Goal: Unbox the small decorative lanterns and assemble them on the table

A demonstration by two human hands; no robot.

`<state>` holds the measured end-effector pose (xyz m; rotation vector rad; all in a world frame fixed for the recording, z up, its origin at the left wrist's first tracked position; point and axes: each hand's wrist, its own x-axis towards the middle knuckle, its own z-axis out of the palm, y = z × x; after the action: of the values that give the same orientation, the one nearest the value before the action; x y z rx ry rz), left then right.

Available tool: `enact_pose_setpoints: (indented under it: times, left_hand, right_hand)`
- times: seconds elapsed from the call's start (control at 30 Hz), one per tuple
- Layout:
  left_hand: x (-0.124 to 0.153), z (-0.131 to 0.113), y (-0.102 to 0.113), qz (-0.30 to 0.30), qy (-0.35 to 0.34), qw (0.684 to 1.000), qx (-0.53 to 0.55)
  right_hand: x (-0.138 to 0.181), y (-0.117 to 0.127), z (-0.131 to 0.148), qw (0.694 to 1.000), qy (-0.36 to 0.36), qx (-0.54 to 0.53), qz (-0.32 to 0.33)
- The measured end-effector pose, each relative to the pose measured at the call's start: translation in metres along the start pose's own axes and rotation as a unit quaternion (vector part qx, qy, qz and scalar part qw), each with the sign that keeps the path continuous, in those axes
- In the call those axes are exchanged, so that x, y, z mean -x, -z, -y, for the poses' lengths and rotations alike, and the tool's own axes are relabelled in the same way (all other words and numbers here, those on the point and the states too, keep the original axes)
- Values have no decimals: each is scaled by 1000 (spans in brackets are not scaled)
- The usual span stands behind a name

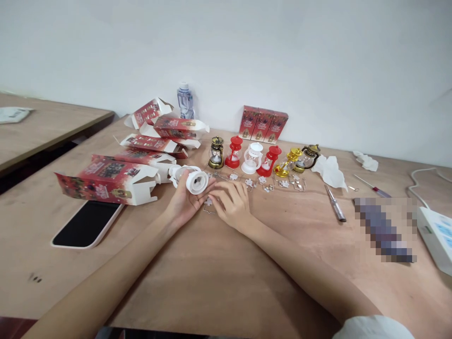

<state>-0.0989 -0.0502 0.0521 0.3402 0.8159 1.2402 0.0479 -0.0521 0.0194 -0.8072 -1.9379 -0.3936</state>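
A phone (86,224) lies beside red boxes (109,181); screwdriver (335,203) apart.

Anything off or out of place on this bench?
Two things. The gold lantern and the bronze lantern at the right end of the row lie tipped over, while the other four stand upright. The opened red boxes lie scattered on their sides, unlike the three upright boxes by the wall.

Red boxes (109,181) printed (print too small), nothing legible.
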Motion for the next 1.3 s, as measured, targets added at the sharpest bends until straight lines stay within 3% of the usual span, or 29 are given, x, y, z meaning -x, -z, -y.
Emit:
enact_pose_setpoints:
  times: [0.13, 0.43, 0.7, 0.93, 1.13, 1.3]
  left_hand:
    - [8, 13, -5, 27, 19, 999, 20]
    - [17, 19, -13, 2, 54, 998, 30]
    - [14, 19, -8, -1, 29, 1000, 2]
    - [12, 19, -6, 0, 41, 999, -32]
    - [12, 19, -7, 1, 44, 999, -31]
    - [13, 19, -8, -11, 48, 998, -30]
  right_hand:
    - [-1, 2, 0, 999, -17, -21, -47]
    - [1, 1, -3, 995, -33, -65, -72]
    - [3, -2, -7, 996, -10, -78, -48]
    - [4, 2, -15, 999, 35, -24, 23]
    - [2, 2, -16, 997, 73, -6, -13]
    - [2, 0, -16, 998, 59, -7, -14]
